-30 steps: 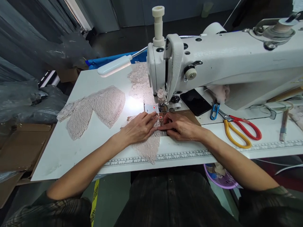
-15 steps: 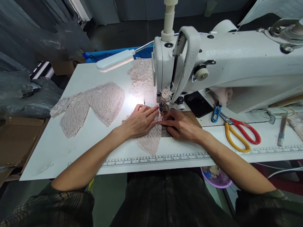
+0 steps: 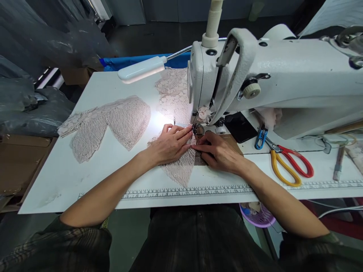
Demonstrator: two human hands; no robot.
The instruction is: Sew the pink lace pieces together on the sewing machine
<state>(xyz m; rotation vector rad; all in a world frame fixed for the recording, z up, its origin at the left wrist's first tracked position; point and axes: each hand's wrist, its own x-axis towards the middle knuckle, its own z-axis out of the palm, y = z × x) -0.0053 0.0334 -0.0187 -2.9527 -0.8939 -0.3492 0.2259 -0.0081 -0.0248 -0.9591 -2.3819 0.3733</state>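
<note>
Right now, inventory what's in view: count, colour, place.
Lace: three main patches, pale pink, at needle, behind it, table left.
Sewing machine: one, white, right of centre.
Flower ornament: one, pink, machine head.
Lamp: one, white, left of machine.
Flat board: one, brown, right of needle.
Phone-like slab: one, black, under machine arm.
Scissors: one, red and yellow handles, table right.
Snips: one, blue, beside scissors.
Ruler strip: one, white and black, front edge.
Table: one, white, centre.
Basket: one, purple, below table.
Cardboard: count unclear, brown, left.
Left hand: one, bare, on lace.
Right hand: one, bare, at lace edge.
</note>
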